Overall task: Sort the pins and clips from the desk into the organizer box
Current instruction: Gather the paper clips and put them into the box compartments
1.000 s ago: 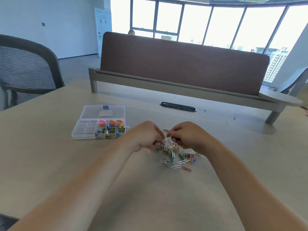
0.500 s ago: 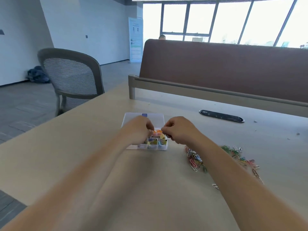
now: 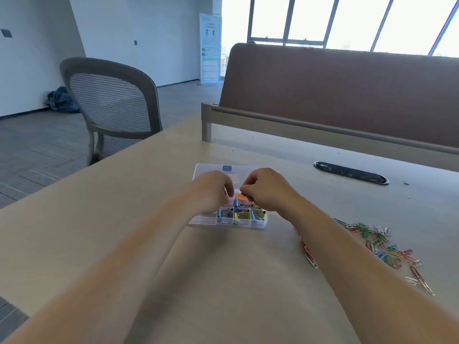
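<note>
A clear plastic organizer box (image 3: 260,223) lies on the desk with its lid (image 3: 211,170) folded open behind it. Coloured binder clips (image 3: 242,214) fill its front compartments, and orange and pink pieces show behind them. My left hand (image 3: 213,192) and my right hand (image 3: 267,189) hover side by side over the box's middle. The fingers of each are curled into a pinch on small paper clips, which barely show. A loose pile of coloured paper clips (image 3: 380,244) lies on the desk to the right, beyond my right forearm.
A brown divider panel (image 3: 347,95) on a grey rail runs along the desk's far side. A black cable slot (image 3: 350,172) sits in front of it. A mesh-backed chair (image 3: 111,105) stands off the desk's left edge. Stray clips (image 3: 309,254) lie by my right forearm.
Both hands left the paper clip pile and moved left to the organizer box, fingers still pinched. My view turned left with them, so the pile now lies at the right.
</note>
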Motion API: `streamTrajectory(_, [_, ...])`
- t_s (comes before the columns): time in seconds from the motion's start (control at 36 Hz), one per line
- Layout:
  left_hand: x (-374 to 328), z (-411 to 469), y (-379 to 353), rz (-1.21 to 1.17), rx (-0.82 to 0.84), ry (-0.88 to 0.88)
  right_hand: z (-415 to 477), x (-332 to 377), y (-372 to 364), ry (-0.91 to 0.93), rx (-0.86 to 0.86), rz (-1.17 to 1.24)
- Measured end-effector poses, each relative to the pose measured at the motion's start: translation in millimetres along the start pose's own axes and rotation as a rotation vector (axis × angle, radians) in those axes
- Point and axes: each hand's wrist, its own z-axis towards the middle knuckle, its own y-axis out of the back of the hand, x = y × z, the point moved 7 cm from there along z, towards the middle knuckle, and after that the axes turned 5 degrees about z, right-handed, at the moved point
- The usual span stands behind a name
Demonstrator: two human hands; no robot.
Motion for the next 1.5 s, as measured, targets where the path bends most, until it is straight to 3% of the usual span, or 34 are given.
streamTrajectory(0.39, [9.5, 0.8, 8.5, -0.092, -0.044, -0.089, 12.2, 6.6, -18.0, 0.003, 0.038, -0.074])
streamTrajectory(0.83, [35.7, 1.2, 14.0, -0.139, -0.191, -0.049, 24.8, 20.5, -35.4, 0.057, 0.108, -0.198])
streamTrajectory(1.08, [43.1, 3.9, 13.7, -0.147, -0.219, -0.009, 17.5, 36.3, -40.2, 0.139, 0.236, -0.295])
streamTrajectory(1.5, [42.8, 2.7, 16.4, -0.147, -0.231, 0.002, 20.8, 33.4, -45.1, 0.169, 0.217, -0.302])
